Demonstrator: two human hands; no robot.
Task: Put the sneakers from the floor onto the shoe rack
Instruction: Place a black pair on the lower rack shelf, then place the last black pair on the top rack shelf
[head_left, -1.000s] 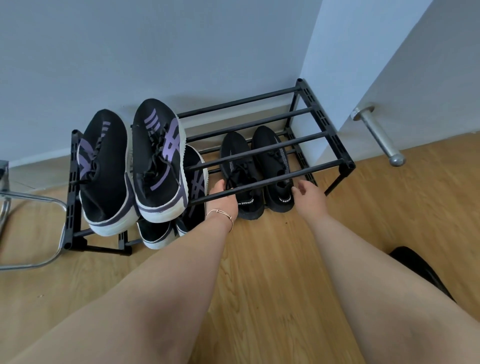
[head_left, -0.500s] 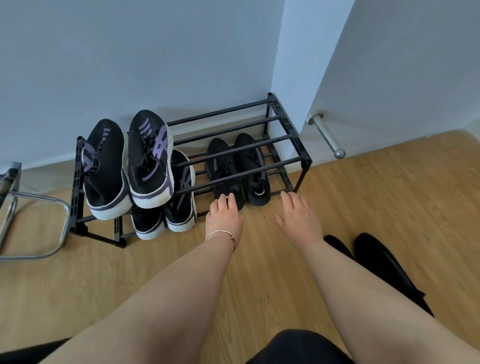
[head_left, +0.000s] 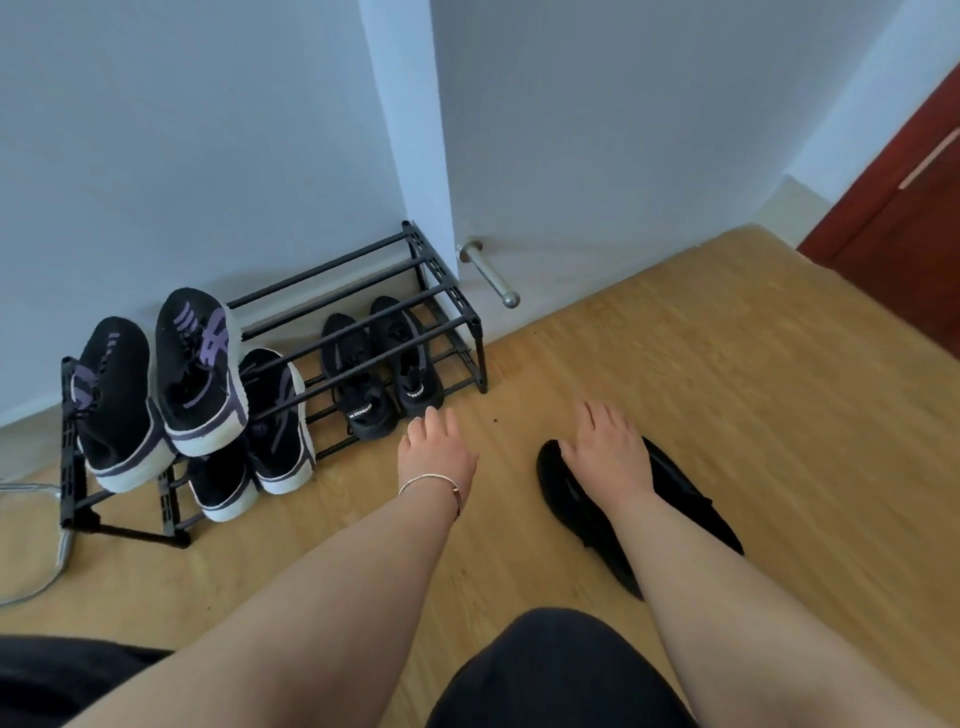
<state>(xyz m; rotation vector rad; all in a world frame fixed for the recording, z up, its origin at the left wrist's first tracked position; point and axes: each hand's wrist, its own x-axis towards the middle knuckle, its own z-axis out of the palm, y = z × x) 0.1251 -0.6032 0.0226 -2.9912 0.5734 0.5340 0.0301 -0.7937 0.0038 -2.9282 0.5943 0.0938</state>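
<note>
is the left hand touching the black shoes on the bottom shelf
Apart. The head view shows bare floor between the left hand fingertips and the heels of the black shoes on the rack's lower tier.

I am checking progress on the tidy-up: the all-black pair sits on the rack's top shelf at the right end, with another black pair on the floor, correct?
Not quite. In the head view the all-black pair sits on the lower shelf of the rack, under the top bars, at the right end. The other black pair is indeed on the floor, beneath the right hand.
</note>
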